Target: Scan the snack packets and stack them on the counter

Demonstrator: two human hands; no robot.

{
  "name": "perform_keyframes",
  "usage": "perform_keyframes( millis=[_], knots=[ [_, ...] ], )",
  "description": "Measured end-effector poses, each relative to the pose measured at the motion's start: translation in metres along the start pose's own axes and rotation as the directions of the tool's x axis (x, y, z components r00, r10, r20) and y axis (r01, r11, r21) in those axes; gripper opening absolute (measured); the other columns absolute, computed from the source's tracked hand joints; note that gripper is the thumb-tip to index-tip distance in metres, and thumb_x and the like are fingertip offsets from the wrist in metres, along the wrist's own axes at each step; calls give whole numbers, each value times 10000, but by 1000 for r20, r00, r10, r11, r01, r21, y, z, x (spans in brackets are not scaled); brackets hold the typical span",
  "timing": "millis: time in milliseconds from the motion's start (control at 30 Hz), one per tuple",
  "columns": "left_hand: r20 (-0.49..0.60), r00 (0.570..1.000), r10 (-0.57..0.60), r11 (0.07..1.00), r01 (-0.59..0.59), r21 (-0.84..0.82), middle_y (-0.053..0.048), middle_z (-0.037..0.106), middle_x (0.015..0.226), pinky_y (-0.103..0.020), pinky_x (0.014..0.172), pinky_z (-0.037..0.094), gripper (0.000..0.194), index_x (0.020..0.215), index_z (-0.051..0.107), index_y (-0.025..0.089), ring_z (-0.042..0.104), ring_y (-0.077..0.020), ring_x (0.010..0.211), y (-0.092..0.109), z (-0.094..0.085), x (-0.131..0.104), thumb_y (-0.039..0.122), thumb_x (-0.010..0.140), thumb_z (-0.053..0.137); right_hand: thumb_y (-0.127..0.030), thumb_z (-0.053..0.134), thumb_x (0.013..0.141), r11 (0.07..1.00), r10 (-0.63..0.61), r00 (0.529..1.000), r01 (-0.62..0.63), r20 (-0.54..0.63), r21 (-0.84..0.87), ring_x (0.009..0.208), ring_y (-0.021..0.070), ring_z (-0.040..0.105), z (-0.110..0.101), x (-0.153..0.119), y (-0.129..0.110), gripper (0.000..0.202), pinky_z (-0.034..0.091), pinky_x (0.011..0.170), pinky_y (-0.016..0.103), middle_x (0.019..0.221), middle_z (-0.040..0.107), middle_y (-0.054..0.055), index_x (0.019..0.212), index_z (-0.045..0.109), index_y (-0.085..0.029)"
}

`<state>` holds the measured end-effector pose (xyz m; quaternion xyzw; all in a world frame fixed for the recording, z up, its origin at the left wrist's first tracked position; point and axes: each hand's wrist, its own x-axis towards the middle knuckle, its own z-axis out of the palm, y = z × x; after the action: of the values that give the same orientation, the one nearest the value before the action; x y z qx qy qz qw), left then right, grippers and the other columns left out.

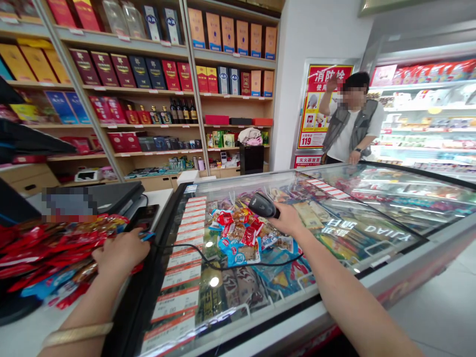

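In my right hand [288,218] is a black barcode scanner [262,205], its head pointing left above a pile of small snack packets [241,235] on the glass freezer top. My left hand [122,250] is at the left counter, its fingers closed on a small blue packet [146,236]. Beside that hand lies a large heap of red and blue snack packets [70,253]. The scanner's black cable [223,267] curves across the glass, around the front of the pile.
A glass-topped freezer [375,263] spans the middle and right. A person [349,119] leans one hand on its far edge. Shelves of boxed bottles [141,44] line the back wall. A black phone-like device [147,216] and dark counter equipment [111,196] stand at left.
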<state>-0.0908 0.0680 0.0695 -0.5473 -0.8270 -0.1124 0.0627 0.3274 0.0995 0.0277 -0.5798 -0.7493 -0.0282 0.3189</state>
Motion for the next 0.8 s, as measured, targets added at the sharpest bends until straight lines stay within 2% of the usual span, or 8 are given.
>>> perform_keyframes(
  millis=[233, 367, 433, 500, 567, 600, 667, 800],
  knots=[
    [-68, 998, -17, 1000, 17, -11, -218, 661, 1183, -548, 835, 463, 455, 1148, 650, 166, 610, -416, 1035, -2, -7, -4, 363, 826, 395, -271, 642, 743, 1000, 1, 1000, -1, 6, 10, 801, 229, 670, 1, 0, -1, 199, 428, 666, 265, 878, 736, 61, 922, 696, -204],
    [-230, 970, -75, 934, -13, -358, -225, 651, 1175, -532, 885, 464, 482, 1201, 610, 109, 600, -379, 1053, 12, -18, -12, 359, 873, 360, -269, 637, 747, 1000, -5, 1000, 5, 4, 28, 807, 229, 670, 1, 0, -2, 217, 432, 675, 267, 887, 737, 64, 945, 696, -205],
    [-184, 970, -159, 730, -10, -684, -144, 698, 1020, -435, 819, 516, 401, 1139, 623, 134, 637, -289, 926, 26, -23, -16, 338, 870, 406, -265, 640, 741, 999, -17, 1000, 17, -2, 33, 818, 227, 668, 1, -1, -3, 225, 438, 690, 267, 901, 736, 62, 952, 695, -208],
    [-7, 981, -192, 364, 65, -929, -70, 693, 874, -338, 697, 538, 292, 1052, 623, 154, 635, -205, 766, 45, -24, -19, 299, 856, 463, -268, 644, 735, 999, -24, 1000, 25, -6, 35, 820, 229, 667, 1, -1, -4, 227, 442, 696, 270, 907, 736, 65, 948, 695, -208],
    [164, 980, -110, 34, 169, -985, -42, 676, 826, -278, 619, 526, 197, 973, 611, 155, 618, -156, 684, 65, -22, -22, 253, 851, 493, -270, 650, 727, 999, -34, 999, 34, -15, 40, 819, 233, 668, 2, -1, -5, 227, 443, 698, 273, 908, 736, 69, 940, 694, -206],
    [221, 973, -63, -60, 217, -974, -39, 673, 827, -263, 602, 521, 159, 939, 605, 158, 617, -144, 672, 74, -20, -23, 239, 849, 503, -269, 651, 726, 998, -41, 999, 42, -25, 46, 816, 233, 668, 2, -1, -5, 223, 442, 698, 273, 904, 736, 69, 934, 693, -204],
    [277, 961, -15, -135, 273, -953, -41, 676, 842, -253, 582, 519, 119, 900, 597, 170, 623, -136, 662, 90, -14, -26, 236, 849, 513, -270, 652, 727, 996, -64, 997, 67, -49, 64, 806, 229, 668, 2, -1, -5, 210, 442, 694, 269, 885, 735, 69, 920, 693, -197],
    [276, 960, 42, -104, 279, -955, -61, 699, 883, -274, 586, 538, 151, 909, 596, 188, 660, -162, 704, 107, 3, -34, 287, 840, 506, -278, 652, 733, 978, -156, 984, 166, -85, 128, 788, 214, 666, 2, -2, -6, 204, 451, 707, 263, 867, 732, 67, 911, 690, -188]
  ],
)
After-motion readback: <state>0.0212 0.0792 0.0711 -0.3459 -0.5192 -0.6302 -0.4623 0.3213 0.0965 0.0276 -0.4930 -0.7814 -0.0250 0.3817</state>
